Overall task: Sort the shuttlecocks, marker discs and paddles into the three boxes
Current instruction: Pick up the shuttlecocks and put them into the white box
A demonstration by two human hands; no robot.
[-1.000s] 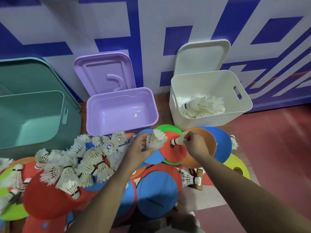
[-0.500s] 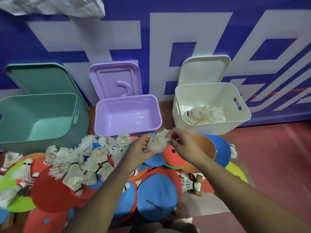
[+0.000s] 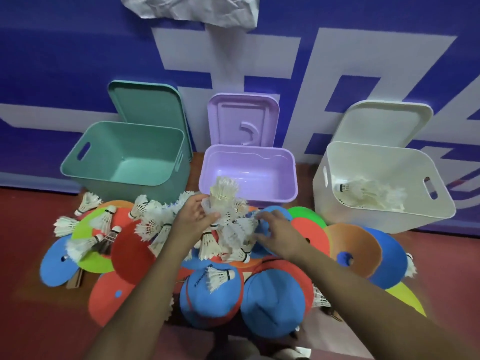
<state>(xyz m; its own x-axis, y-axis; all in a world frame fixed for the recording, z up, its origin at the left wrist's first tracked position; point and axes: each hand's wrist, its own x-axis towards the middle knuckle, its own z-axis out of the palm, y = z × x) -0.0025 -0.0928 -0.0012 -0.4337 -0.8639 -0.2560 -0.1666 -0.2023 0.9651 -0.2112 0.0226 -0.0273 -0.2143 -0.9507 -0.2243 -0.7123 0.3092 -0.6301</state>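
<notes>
- Gripping a bunch of shuttlecocks [image 3: 224, 191], the left hand [image 3: 193, 216] has its thumb and fingers curled round the lower end. The feathers stand up above the knuckles, blurred.
- Its forearm comes in from the lower left, with the hand raised above the middle of the heap.
- The bunch is in front of the near rim of the purple box [image 3: 249, 158] — over the heap, not inside the box.
- The right hand [image 3: 278, 233] is just beside it, palm down, fingers spread and loose, holding nothing.
- Its fingertips reach toward the loose pile of shuttlecocks [image 3: 233, 237] between the two hands — the blur hides whether they touch it.
- Under and around the pile, red, blue, orange, green and yellow discs [image 3: 353, 245] overlap on the red floor [image 3: 39, 203].
- More shuttlecocks lie scattered over the discs to the left.
- A wooden handle [image 3: 75, 279] pokes out from under a blue disc at the far left.
- Three boxes stand along the wall [image 3: 78, 61]: the green box [image 3: 117, 189] on the left, the purple one in the middle, and the white box [image 3: 376, 219] on the right.
- The white box has shuttlecocks lying in it.
- The lids [image 3: 145, 105] lean against the wall behind the boxes.
</notes>
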